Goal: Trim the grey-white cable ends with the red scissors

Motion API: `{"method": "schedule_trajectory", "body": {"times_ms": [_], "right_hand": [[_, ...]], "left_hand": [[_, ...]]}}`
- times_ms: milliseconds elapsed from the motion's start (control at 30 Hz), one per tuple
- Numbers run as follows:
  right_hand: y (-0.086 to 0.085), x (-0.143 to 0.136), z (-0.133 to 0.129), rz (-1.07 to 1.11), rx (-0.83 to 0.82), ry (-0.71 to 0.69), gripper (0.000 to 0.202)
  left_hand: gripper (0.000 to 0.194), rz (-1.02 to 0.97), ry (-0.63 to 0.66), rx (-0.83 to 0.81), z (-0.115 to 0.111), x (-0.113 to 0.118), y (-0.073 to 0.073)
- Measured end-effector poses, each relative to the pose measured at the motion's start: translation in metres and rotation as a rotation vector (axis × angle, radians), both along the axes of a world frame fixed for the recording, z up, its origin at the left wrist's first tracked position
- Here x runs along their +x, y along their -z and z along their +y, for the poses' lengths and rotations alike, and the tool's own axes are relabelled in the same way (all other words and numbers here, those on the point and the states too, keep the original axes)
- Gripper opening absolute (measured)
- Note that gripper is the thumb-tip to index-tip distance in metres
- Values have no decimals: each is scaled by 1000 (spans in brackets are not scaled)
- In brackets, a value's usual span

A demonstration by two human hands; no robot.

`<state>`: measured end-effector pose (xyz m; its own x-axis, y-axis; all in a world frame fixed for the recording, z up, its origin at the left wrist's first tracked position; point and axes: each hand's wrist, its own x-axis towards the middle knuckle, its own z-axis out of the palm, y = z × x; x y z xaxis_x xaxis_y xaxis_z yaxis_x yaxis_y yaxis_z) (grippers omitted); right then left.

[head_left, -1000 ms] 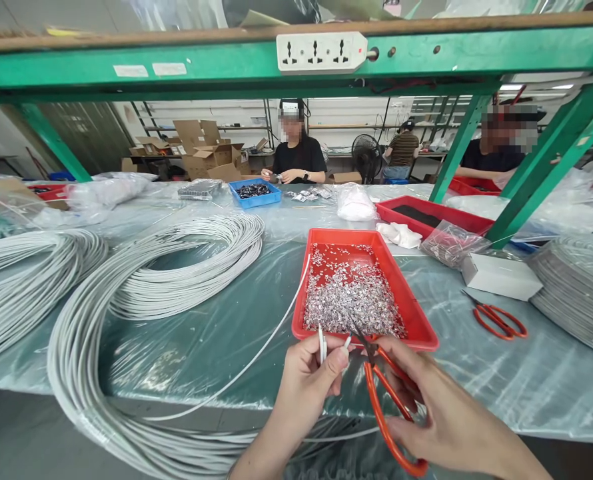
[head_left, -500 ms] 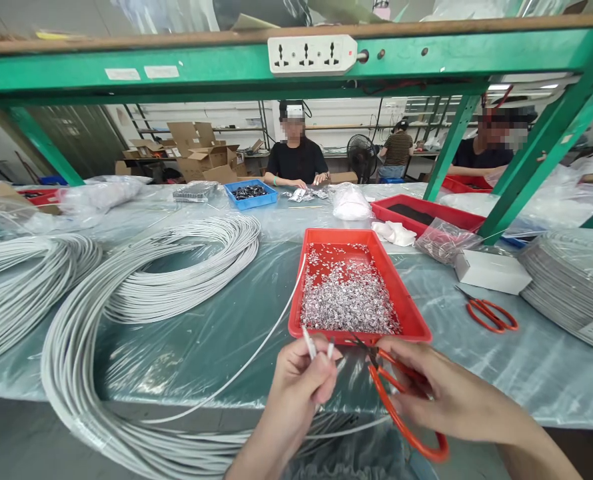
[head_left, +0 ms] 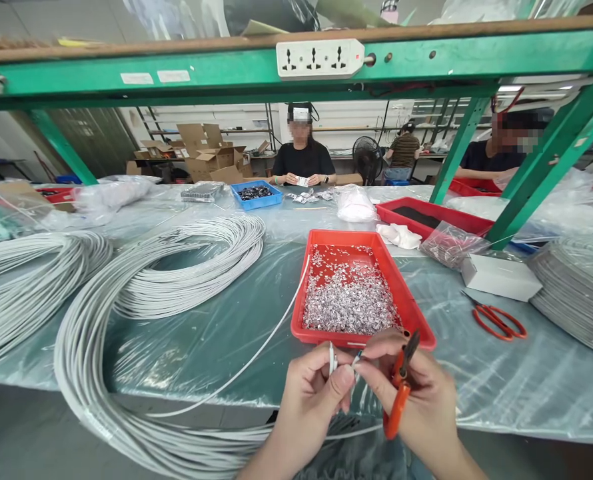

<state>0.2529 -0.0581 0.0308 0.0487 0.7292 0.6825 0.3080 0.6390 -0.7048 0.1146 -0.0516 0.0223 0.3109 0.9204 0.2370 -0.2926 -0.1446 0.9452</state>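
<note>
My left hand (head_left: 319,387) pinches a white cable (head_left: 332,358) near its end, just in front of the red tray (head_left: 421,327) of small silvery parts (head_left: 349,300). Wrapped round orange-handled scissors (head_left: 397,403), my right hand (head_left: 419,390) holds them with the dark blades pointing up. Its thumb and forefinger meet at the cable's end, touching my left fingertips, where a small bluish tip shows. The cable runs down below my hands. Another white cable end leans on the tray's left rim.
Large coils of white cable (head_left: 84,333) lie at the left. A second pair of orange scissors (head_left: 499,320) and a white box (head_left: 501,277) are at the right. A green frame (head_left: 201,67) spans overhead. People sit across the table, behind a blue tray (head_left: 256,195).
My right hand has moved left to my left hand and now pinches the cable end. The scissors have turned from reaching toward the cable to standing upright in my palm. The view shifted slightly.
</note>
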Motion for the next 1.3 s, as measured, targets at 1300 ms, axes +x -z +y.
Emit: {"method": "schedule_trajectory", "body": {"times_ms": [1300], "right_hand": [[-7,37,41,-74,-227,271,15]], "left_hand": [[27,545,-172,217,11,-3,9]]}}
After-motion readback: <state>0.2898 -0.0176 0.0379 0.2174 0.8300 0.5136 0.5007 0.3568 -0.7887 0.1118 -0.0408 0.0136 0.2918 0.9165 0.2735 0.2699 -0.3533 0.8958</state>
